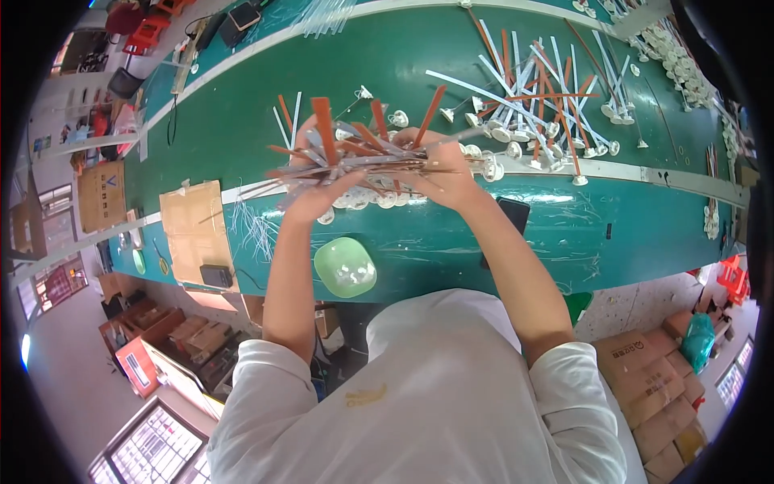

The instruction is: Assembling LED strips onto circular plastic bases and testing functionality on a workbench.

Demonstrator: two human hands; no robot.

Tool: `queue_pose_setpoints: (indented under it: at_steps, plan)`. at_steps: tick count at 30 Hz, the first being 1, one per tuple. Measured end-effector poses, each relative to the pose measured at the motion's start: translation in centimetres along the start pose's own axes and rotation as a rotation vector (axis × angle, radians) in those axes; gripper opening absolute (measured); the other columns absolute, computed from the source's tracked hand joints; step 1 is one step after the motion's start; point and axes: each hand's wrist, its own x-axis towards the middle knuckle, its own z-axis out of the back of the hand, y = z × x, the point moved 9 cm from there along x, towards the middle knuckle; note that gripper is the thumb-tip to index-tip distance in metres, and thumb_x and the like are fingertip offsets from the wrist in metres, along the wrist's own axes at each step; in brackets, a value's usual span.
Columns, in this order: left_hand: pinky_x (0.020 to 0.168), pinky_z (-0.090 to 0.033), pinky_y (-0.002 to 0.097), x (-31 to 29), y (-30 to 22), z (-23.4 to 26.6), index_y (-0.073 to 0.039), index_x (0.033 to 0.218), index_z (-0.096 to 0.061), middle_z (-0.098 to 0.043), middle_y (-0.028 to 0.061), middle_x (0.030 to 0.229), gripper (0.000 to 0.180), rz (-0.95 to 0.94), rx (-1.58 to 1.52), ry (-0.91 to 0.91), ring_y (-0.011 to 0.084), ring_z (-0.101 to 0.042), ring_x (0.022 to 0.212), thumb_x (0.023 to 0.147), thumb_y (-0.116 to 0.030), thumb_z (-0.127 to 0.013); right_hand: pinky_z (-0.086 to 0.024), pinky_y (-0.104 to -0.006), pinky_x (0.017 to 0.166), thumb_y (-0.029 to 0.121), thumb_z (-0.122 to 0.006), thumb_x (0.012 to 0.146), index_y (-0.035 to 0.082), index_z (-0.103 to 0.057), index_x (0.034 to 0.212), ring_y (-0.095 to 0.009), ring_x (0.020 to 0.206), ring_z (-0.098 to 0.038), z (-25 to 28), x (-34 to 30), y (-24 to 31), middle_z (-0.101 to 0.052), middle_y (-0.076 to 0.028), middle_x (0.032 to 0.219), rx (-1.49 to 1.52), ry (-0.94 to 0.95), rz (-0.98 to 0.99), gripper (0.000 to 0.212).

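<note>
Both hands are raised over the green table, gripping a loose bundle of flat brown and pale strips [324,133] between them. My left hand [305,194] wraps the bundle's left side, and my right hand [445,173] closes round its right side. Several strips stick up toward the far side; others point left. White round end pieces [380,198] show below and between the hands. Beyond my right hand lies a spread pile of similar brown and white strips [536,97], many with white round ends. Fingers partly hide the middle of the bundle.
A light green bowl [325,278] with small white pieces stands near the table's front edge. Left of it lie thin white strands [254,230] and a cardboard sheet [193,226] with a black box [216,276]. A dark phone-like slab [513,214] lies by my right forearm.
</note>
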Motion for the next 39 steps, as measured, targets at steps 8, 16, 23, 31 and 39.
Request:
queue_pose_setpoints:
  at_steps: [8,16,23,31,39]
  plan:
    - [0.095,-0.055,0.0383,-0.9,3.9,1.0,0.0,0.137,-0.045,-0.056,0.0144,0.129,0.071,-0.093,0.062,0.162,0.0265,-0.062,0.113,0.075,0.006,-0.079,-0.046,-0.0426,0.102,0.031,-0.09,0.065,0.01,-0.054,0.138,-0.036,0.125,-0.051,-0.4,-1.1,5.1,-0.051,-0.02,0.136,-0.533,-0.176,0.344,0.084]
    - [0.096,-0.053,0.0345,-1.0,4.7,0.8,-0.007,0.134,-0.054,-0.055,0.0127,0.132,0.056,0.199,-0.497,-0.085,0.026,-0.062,0.108,0.081,-0.004,-0.073,-0.05,-0.0387,0.089,0.012,-0.086,0.062,0.003,-0.068,0.109,-0.029,0.104,-0.063,-1.9,-0.9,3.8,-0.068,-0.016,0.108,-0.034,-0.037,0.199,0.051]
    - [0.102,-0.045,0.0434,-2.1,2.7,1.8,-0.006,0.118,-0.065,-0.049,0.0147,0.143,0.048,0.085,0.151,-0.208,0.0316,-0.052,0.126,0.074,-0.02,-0.078,-0.048,-0.0399,0.094,0.023,-0.088,0.059,0.002,-0.066,0.115,-0.034,0.106,-0.061,-1.9,-0.8,4.5,-0.065,-0.015,0.117,-0.281,-0.072,0.519,0.064]
    - [0.113,-0.034,0.0415,-4.0,2.7,1.1,-0.001,0.132,-0.058,-0.06,0.016,0.135,0.041,-0.126,0.731,0.004,0.0261,-0.048,0.134,0.102,-0.026,-0.045,-0.042,-0.0439,0.096,0.026,-0.082,0.064,0.006,-0.058,0.126,-0.033,0.104,-0.062,-3.8,-1.7,5.9,-0.064,-0.012,0.115,-0.226,0.074,0.342,0.069]
    - [0.088,-0.05,0.038,-7.2,5.6,-1.0,0.006,0.126,-0.059,-0.069,0.0178,0.114,0.046,0.125,-0.143,-0.2,0.0283,-0.067,0.101,0.083,-0.01,-0.067,-0.043,-0.0477,0.091,0.015,-0.07,0.065,0.004,-0.059,0.116,-0.038,0.111,-0.054,-4.2,-2.4,8.6,-0.057,-0.014,0.123,-0.564,-0.024,0.365,0.053]
